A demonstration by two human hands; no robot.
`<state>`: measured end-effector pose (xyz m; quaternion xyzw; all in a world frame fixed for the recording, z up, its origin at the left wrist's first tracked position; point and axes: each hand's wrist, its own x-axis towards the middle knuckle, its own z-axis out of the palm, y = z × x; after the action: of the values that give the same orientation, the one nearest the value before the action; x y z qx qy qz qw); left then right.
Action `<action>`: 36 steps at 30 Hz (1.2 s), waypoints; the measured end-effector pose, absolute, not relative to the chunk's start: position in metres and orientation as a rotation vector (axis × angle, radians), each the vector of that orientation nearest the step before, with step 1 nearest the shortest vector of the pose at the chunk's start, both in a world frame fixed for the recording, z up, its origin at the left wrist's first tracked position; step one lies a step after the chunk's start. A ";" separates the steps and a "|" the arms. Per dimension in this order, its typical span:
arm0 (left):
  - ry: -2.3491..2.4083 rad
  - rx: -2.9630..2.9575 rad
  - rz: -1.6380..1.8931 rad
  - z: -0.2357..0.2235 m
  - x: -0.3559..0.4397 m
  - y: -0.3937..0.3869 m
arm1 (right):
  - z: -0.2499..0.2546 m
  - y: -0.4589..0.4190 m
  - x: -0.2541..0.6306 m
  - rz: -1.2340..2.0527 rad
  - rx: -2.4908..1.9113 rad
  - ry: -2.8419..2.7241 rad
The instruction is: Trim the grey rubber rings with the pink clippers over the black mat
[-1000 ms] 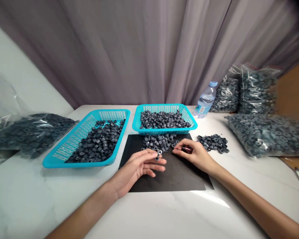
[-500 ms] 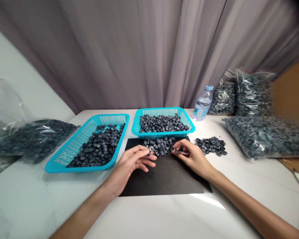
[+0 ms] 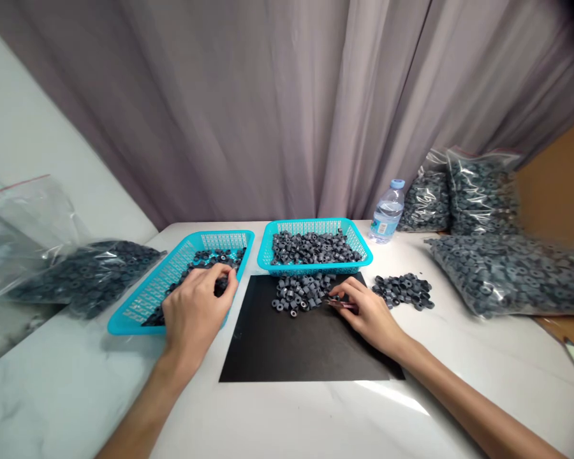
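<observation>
My left hand (image 3: 196,303) is over the left blue basket (image 3: 138,312), its back towards me and thumb and forefinger curled together. Dark pieces show in the gap by the thumb; whether they are gripped or lie in the basket behind, I cannot tell. My right hand (image 3: 366,312) grips slim, pinkish metal tweezers (image 3: 342,305) that point left. Their tips are at the right side of a pile of small dark grey ring-shaped pieces (image 3: 299,293) on the black mat (image 3: 291,350).
Behind the pile stands a second blue basket (image 3: 316,266) of similar pieces. A smaller heap (image 3: 404,291) lies right of the mat. Clear bags of pieces stand at left (image 3: 100,274) and right (image 3: 511,274). A water bottle (image 3: 387,213) stands near the curtain (image 3: 287,115).
My left hand has moved left from beside the pile to above the left basket, its fingers curling in. My right hand stays by the pile with the tweezers. The view has tilted slightly.
</observation>
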<state>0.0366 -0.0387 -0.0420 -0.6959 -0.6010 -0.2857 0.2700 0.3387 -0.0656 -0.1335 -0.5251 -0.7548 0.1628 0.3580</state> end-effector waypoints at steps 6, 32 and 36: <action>-1.745 -1.897 -0.489 -0.039 0.022 -0.035 | -0.134 -0.065 0.338 0.361 -1.398 -1.997; -1.708 -2.018 -0.446 -0.044 0.012 -0.024 | -0.127 -0.072 0.335 0.282 -1.318 -2.047; -1.683 -1.994 -0.461 -0.045 0.013 -0.024 | -0.125 -0.073 0.334 0.289 -1.333 -2.062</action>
<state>0.0129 -0.0237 -0.0454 -0.7298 -0.6162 -0.1689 0.2434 0.3342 -0.0735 -0.1250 -0.5091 -0.7879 0.1104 0.3284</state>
